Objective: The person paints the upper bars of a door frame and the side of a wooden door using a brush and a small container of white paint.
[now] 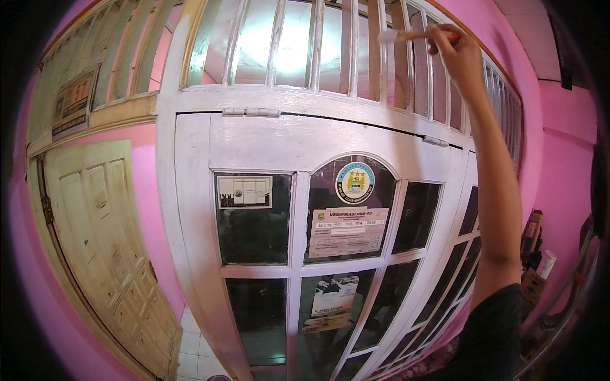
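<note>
Paintbrush (pixel 403 35) at one o'clock, gripped between fingers of right hand (pixel 457 54); bristles point from hand to nine o'clock, by white slats (pixel 316 51), contact unclear. Right forearm (pixel 497 171) rises from four o'clock, leaning toward eleven, dark sleeve (pixel 492 336) below. Left hand out of view; grip cannot be told.

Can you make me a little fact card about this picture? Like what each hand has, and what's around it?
Right hand: raised high, its grip closed on a paintbrush
Left hand: not in view
Bristles: pointing left, by the upright slats; I can't tell if they touch one
Below the slats: white frame with dark glass panes
On the middle pane: round sticker above a paper sheet
Far left: yellowish door
Wall: pink
</note>
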`<state>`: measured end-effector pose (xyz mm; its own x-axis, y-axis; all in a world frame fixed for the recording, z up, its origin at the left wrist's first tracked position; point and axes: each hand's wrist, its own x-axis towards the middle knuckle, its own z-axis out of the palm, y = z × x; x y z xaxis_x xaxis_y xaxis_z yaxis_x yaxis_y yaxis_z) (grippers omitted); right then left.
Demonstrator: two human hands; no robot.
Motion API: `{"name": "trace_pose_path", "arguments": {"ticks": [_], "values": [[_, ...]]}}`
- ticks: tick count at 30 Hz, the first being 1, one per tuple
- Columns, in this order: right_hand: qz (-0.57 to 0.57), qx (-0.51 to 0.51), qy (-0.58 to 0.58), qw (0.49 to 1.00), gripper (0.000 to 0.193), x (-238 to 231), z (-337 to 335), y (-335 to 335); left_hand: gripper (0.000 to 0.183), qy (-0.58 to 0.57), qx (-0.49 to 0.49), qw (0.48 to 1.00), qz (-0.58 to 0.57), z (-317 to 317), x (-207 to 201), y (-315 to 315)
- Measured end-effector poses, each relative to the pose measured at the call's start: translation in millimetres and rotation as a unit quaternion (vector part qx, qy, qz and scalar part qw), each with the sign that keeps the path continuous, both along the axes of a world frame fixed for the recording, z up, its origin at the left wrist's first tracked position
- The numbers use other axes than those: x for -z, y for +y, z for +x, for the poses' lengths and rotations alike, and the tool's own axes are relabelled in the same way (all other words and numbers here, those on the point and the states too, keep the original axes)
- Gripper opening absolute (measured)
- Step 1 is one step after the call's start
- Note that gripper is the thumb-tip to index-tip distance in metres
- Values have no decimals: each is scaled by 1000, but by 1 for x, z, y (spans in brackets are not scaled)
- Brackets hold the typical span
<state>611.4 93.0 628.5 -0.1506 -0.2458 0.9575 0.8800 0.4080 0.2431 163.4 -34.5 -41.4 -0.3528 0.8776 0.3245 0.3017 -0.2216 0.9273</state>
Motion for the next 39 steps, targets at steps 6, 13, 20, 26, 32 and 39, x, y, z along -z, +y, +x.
{"name": "trace_pose_path", "arguments": {"ticks": [6,13,20,26,32,39], "values": [[100,3,97,990,37,-41,18,2,59,-6,19,1000,-1,-7,7,0],[101,108,31,989,36,-25,6,6,59,83,-4,997,-5,-24,52,10],[-7,143,29,989,30,14,0,-17,59,75,-4,997,-2,-24,53,17],[0,51,5,999,32,3,-5,-7,58,56,36,997,37,-17,34,16],[26,252,-66,965,31,-53,-19,23,58,60,31,997,29,-14,47,14],[-91,242,16,966,14,-90,-50,10,59,-22,38,999,-12,-8,72,20]]}}
